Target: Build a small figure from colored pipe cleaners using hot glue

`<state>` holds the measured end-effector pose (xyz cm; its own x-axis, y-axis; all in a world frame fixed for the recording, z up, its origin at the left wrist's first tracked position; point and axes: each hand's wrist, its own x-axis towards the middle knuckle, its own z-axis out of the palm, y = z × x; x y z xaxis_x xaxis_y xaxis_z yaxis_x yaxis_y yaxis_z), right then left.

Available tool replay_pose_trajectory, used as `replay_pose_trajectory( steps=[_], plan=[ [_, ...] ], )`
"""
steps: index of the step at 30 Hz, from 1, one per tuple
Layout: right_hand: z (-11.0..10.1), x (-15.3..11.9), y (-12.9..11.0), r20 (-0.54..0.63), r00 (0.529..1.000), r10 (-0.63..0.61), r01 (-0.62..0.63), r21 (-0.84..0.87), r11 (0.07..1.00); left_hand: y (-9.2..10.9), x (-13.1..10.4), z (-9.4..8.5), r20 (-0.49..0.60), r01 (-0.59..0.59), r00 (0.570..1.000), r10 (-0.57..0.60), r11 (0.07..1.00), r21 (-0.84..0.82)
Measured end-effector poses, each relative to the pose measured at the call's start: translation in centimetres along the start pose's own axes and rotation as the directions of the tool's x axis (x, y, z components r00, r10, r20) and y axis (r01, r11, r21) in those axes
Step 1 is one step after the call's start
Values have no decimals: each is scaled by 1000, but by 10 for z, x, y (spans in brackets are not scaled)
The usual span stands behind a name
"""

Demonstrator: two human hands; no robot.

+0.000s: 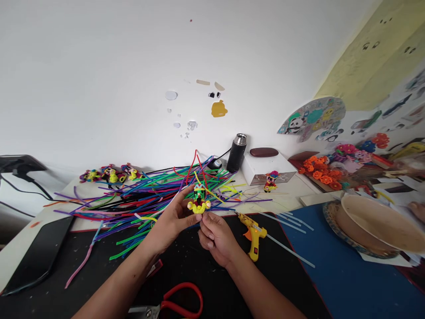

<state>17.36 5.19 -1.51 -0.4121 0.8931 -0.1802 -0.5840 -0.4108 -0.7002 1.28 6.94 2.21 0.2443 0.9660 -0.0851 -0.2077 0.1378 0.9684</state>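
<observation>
Between my two hands stands a small pipe-cleaner doll [199, 204], with a green and black head, yellow ruffle and loose red and yellow stems rising from its top. My left hand [177, 215] grips it from the left side, thumb across its lower front. The fingers of my right hand [215, 235] are closed at the doll's bottom edge. Behind the doll spreads a heap of coloured pipe cleaners [156, 195]. A yellow hot glue gun [254, 235] lies right of my right hand. Red-handled scissors [182, 301] rest on the black mat below my forearms.
Several finished dolls [113, 174] lie at the back left, and another doll [271, 181] stands by a white box [268, 166]. Glue sticks [292, 251], a black flask [237, 153], a black tablet-like slab [38, 257] and a large bowl [378, 221] surround the work area.
</observation>
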Motion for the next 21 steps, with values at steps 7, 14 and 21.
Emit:
replay_pose_trajectory(
  steps=[7,14,21],
  plan=[
    [0,-1,0,-6,1000,-2,2,1,1000,0,-2,4,-9,-38,999,38,999,38],
    [1,-1,0,-15,1000,2,-2,0,1000,-3,-3,10,-43,-64,997,67,995,76],
    [-2,0,2,-18,1000,8,-7,17,1000,-7,-3,12,-64,-70,995,75,995,76]
  ],
)
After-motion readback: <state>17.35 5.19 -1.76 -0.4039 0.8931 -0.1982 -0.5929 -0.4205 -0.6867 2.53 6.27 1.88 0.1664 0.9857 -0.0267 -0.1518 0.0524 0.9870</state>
